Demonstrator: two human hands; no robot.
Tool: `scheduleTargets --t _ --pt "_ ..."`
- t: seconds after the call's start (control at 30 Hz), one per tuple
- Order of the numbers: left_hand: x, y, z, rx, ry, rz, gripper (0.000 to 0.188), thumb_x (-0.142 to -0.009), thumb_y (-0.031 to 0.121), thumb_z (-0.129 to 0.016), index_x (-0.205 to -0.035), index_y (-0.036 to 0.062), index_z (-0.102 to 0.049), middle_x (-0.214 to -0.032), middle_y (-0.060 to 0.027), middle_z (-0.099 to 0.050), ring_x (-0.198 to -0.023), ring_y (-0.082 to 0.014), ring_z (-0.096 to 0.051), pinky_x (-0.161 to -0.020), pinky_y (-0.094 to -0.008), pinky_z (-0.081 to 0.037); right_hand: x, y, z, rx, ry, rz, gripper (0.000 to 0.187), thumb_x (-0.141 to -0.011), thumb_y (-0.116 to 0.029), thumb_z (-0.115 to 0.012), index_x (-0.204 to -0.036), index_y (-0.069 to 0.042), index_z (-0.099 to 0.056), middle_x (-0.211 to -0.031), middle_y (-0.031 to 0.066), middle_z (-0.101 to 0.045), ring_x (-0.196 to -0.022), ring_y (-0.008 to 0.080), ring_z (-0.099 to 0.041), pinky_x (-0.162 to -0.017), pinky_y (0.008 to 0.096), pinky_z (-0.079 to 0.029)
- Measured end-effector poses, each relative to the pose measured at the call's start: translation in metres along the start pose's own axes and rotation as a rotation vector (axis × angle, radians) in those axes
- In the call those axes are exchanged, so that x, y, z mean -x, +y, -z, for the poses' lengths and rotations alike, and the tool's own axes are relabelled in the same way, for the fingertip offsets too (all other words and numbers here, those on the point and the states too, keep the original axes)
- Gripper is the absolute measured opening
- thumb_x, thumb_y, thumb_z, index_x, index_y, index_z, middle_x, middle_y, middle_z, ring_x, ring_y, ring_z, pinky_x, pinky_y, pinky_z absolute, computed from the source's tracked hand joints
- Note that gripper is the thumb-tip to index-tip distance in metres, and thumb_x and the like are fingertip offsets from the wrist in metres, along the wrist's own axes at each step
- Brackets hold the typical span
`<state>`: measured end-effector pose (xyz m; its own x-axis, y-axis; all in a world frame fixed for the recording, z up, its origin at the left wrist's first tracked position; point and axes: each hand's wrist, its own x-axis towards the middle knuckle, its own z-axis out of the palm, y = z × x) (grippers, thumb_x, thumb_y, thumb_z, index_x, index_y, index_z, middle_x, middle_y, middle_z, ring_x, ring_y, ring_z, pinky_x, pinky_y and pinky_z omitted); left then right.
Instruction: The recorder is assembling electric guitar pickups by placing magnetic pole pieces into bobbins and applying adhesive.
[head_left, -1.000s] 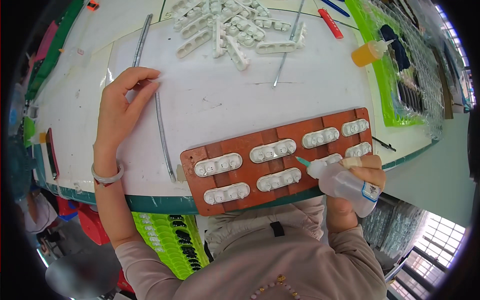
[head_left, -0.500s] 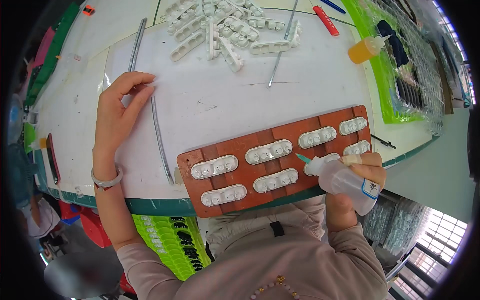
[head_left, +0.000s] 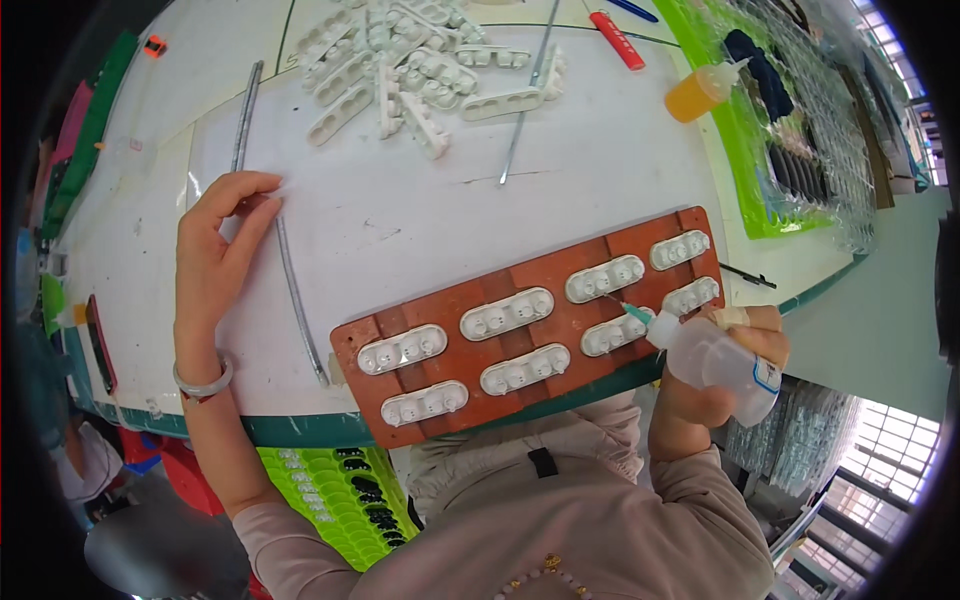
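My right hand (head_left: 755, 340) is wrapped round a translucent squeeze bottle (head_left: 700, 355) of clear liquid. Its green needle tip (head_left: 637, 313) points up and left, at the lower edge of a white oval piece (head_left: 604, 279) in the board's far row. The reddish-brown board (head_left: 455, 367) lies tilted at the table's near edge and carries two rows of white pieces with small round cups. My left hand (head_left: 212, 250) rests on its side on the table, over a thin metal rod (head_left: 297, 295), thumb and forefinger apart, gripping nothing visible.
A heap of white oval pieces (head_left: 385, 75) lies at the far side, beside another metal rod (head_left: 520, 125). At the far right are a red tube (head_left: 616, 41), a bottle of yellow liquid (head_left: 702, 93) and a bright green tray (head_left: 735, 170). Another green tray (head_left: 330, 500) sits below the table edge.
The bottle's tip has moved along the board from the far row's second piece to its third. The whole view has shifted slightly; my left hand keeps its pose.
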<state>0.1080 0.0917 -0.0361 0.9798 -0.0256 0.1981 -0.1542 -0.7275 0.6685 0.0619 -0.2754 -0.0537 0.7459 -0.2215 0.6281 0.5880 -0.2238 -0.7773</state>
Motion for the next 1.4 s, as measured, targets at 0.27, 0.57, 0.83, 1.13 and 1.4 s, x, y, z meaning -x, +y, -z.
scheduleTargets --t 0.27,0.57,0.83,1.13,1.4 --pt "0.000 -0.001 0.000 0.001 0.000 0.028 0.016 -0.079 0.000 -0.057 -0.095 -0.0015 -0.059 -0.088 -0.0054 -0.059 -0.075 -0.0114 -0.053 -0.071 -0.0219 -0.042 -0.004 0.017 0.007 0.017 -0.170 0.182 0.062 -0.062 -0.047 -0.076 -0.091 0.002 -0.051 -0.084 0.0121 -0.057 -0.070 0.0163 -0.055 -0.057 0.0239 -0.046" --pt "0.000 -0.001 -0.001 0.009 -0.003 0.058 0.016 -0.079 0.000 -0.057 -0.095 -0.0009 -0.059 -0.089 -0.0048 -0.059 -0.076 -0.0109 -0.053 -0.072 -0.0216 -0.042 -0.007 0.013 0.008 0.088 -0.239 0.160 0.059 -0.063 -0.044 -0.076 -0.092 0.001 -0.051 -0.084 0.0114 -0.056 -0.070 0.0161 -0.055 -0.057 0.0235 -0.046" --pt "-0.001 -0.002 0.000 0.009 -0.008 0.049 0.017 -0.079 0.000 -0.057 -0.096 -0.0007 -0.059 -0.090 -0.0049 -0.059 -0.076 -0.0111 -0.053 -0.072 -0.0216 -0.042 -0.003 0.020 0.013 -0.015 -0.124 0.120 0.055 -0.064 -0.040 -0.075 -0.091 0.001 -0.051 -0.085 0.0123 -0.055 -0.070 0.0164 -0.056 -0.057 0.0251 -0.047" --pt "-0.001 -0.004 -0.001 0.017 -0.012 0.039 0.017 -0.079 0.000 -0.057 -0.096 -0.0004 -0.059 -0.090 -0.0047 -0.059 -0.076 -0.0105 -0.053 -0.071 -0.0210 -0.042 -0.005 0.017 0.012 0.080 -0.166 0.123 0.055 -0.064 -0.040 -0.074 -0.091 0.001 -0.051 -0.085 0.0129 -0.054 -0.068 0.0167 -0.055 -0.057 0.0253 -0.047" --pt "0.000 -0.005 -0.001 0.032 -0.004 0.058 0.017 -0.080 0.000 -0.057 -0.097 -0.0004 -0.059 -0.093 -0.0045 -0.059 -0.076 -0.0100 -0.053 -0.071 -0.0206 -0.042 -0.010 0.014 0.021 0.237 0.008 0.055 0.053 -0.073 -0.051 -0.058 -0.086 -0.001 -0.044 -0.078 0.0115 -0.049 -0.068 0.0151 -0.048 -0.062 0.0249 -0.041"
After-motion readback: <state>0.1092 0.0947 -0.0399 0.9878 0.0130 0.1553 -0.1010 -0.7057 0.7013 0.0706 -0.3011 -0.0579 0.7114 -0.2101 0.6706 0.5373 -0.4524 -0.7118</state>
